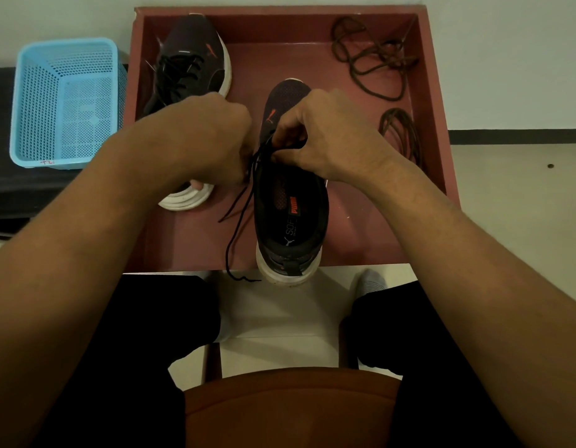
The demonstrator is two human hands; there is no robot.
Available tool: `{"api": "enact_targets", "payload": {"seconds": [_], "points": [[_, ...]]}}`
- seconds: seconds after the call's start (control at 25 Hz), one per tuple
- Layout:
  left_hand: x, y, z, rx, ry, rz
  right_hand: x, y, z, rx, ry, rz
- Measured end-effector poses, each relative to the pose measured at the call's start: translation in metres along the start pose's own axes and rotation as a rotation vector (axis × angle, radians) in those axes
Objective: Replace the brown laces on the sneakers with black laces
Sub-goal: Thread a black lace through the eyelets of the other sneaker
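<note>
Upper left, far sneaker (193, 69) already black-laced. Centre: my left hand (212, 140) curls beside the black lace (238, 215), grip hidden, can't tell. Right hand (325, 130) grip pinches it at the near sneaker (291, 215) top eyelets. Brown laces (370, 59) upper right. Probably final threading; next needs both ends pulled even.

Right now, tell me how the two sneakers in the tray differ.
The far sneaker is laced in black up its front; the near sneaker is only part laced, its black lace trailing loose over the tray. The far sneaker lies tipped sideways; the near sneaker stands upright, heel over the tray's near edge. The right hand pinches the near sneaker's lace, the left hand curled beside it. Both are dark with white soles.
</note>
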State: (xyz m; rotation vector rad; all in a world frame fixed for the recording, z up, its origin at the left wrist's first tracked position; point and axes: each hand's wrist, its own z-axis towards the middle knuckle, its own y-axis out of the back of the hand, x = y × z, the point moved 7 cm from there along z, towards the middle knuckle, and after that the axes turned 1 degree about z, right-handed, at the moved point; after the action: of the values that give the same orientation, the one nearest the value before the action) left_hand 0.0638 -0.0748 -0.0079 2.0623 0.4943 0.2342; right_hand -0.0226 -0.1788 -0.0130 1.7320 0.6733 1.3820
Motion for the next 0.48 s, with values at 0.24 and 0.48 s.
{"api": "enact_targets", "payload": {"seconds": [0.24, 0.48], "points": [[-0.004, 0.021, -0.001, -0.287, -0.071, -0.098, 0.0, 0.0, 0.0, -0.009, -0.006, -0.006], [-0.006, -0.023, -0.007, 0.251, -0.055, 0.074, -0.003, -0.001, 0.001, -0.002, -0.023, 0.02]]}}
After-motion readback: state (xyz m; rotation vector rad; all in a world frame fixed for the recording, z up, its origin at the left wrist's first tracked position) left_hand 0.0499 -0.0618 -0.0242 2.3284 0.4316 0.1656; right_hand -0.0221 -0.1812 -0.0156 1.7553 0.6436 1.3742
